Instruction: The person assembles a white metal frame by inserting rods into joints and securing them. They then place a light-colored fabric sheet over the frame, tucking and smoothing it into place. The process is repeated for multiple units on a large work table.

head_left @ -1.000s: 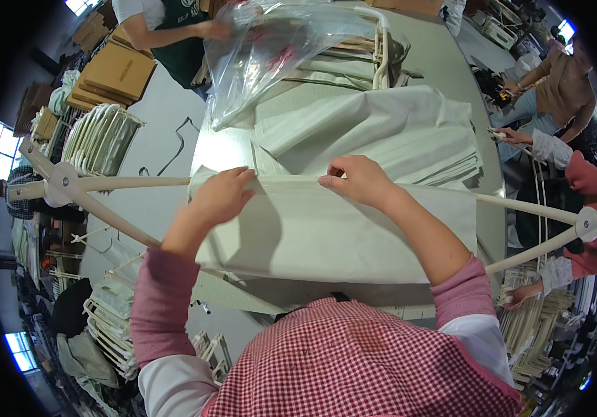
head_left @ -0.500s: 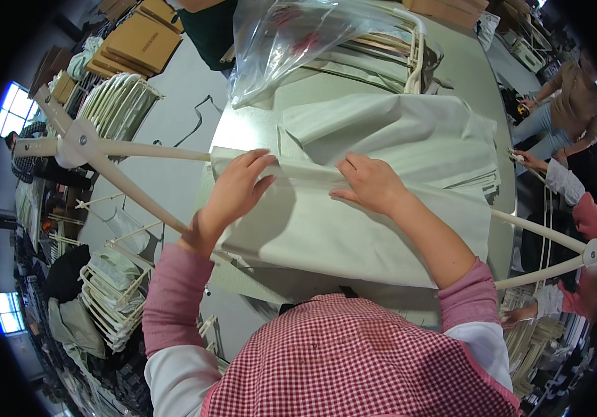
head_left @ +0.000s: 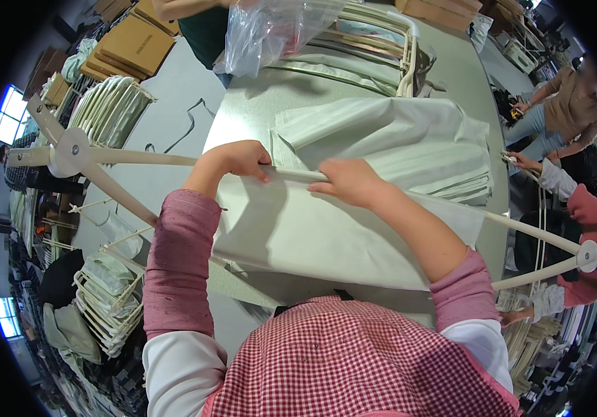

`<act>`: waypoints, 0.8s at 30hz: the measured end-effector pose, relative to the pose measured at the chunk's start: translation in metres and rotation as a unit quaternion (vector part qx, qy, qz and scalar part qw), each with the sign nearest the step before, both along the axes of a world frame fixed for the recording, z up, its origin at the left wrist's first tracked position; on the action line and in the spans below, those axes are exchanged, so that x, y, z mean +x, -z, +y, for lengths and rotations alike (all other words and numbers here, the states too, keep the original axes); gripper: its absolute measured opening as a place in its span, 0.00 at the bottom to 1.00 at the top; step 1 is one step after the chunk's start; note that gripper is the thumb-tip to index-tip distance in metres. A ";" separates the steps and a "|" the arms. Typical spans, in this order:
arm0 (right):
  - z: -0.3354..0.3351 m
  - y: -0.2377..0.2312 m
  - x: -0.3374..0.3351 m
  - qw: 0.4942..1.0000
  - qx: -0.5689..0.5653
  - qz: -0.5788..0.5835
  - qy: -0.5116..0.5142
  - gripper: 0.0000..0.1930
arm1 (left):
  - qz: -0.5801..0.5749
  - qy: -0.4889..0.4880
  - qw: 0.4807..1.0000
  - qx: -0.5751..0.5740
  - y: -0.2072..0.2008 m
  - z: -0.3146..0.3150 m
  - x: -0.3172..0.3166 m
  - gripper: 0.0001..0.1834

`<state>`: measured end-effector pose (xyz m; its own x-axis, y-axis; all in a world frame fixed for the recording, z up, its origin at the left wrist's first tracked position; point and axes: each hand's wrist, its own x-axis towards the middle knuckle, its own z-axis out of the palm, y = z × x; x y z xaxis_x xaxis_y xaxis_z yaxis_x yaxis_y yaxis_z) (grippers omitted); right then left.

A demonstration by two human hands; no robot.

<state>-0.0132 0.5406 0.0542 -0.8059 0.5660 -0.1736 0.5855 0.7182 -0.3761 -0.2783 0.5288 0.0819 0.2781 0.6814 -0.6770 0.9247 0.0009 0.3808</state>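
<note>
A pale green fabric panel (head_left: 312, 233) lies across a cream tube frame in front of me. The frame has round joints, a left joint (head_left: 72, 151) and a right joint (head_left: 588, 255). My left hand (head_left: 243, 160) is closed over the panel's far edge, its thumb on the near side and its other fingers partly hidden behind. My right hand (head_left: 350, 182), slightly blurred, is closed on the same edge, a short way to the right. Just beyond the panel lies a stack of pale green fabric pieces (head_left: 396, 128) on the table.
The pale table (head_left: 243, 104) extends away from me. Folded cream frames (head_left: 403, 62) lie at its far end, beside a clear plastic bag (head_left: 257, 42) near another person's arm. Cardboard boxes (head_left: 132, 45) and more folded frames (head_left: 111, 111) stand left. A co-worker's hand (head_left: 521, 163) is at right.
My left hand has turned and curled its fingers over the panel's edge. My right hand has shifted left along it. The plastic bag has moved up and left.
</note>
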 end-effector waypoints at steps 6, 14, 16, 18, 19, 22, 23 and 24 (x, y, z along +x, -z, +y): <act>-0.014 0.021 -0.043 0.995 0.080 0.058 -0.004 0.26 | 0.002 -0.081 0.966 0.245 -0.004 -0.027 -0.013 0.28; -0.028 0.027 -0.094 0.972 0.192 0.128 -0.037 0.26 | 0.022 -0.233 0.881 0.412 0.018 -0.059 -0.028 0.17; -0.030 0.024 -0.100 0.987 0.137 0.079 -0.022 0.26 | 0.031 -0.223 0.884 0.410 0.029 -0.054 -0.034 0.20; -0.029 0.019 -0.104 0.991 0.113 0.067 -0.019 0.28 | 0.031 -0.227 0.887 0.402 0.036 -0.049 -0.040 0.22; -0.027 0.016 -0.104 0.993 0.097 0.056 -0.032 0.29 | 0.029 -0.234 0.889 0.393 0.038 -0.047 -0.042 0.23; -0.023 0.007 -0.105 0.996 0.079 0.019 -0.030 0.32 | 0.058 -0.241 0.897 0.366 0.036 -0.049 -0.045 0.20; -0.022 0.005 -0.106 0.997 0.071 0.004 -0.028 0.32 | 0.072 -0.240 0.897 0.364 0.034 -0.053 -0.044 0.19; -0.021 0.003 -0.107 0.998 0.058 -0.007 -0.033 0.33 | 0.049 -0.244 0.879 0.406 0.032 -0.059 -0.042 0.16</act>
<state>-0.1205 0.5198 0.0508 -0.8394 0.5295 -0.1225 0.5410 0.7928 -0.2806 -0.3205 0.4701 0.0499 -0.2147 0.9731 0.0839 0.9177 0.1716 0.3584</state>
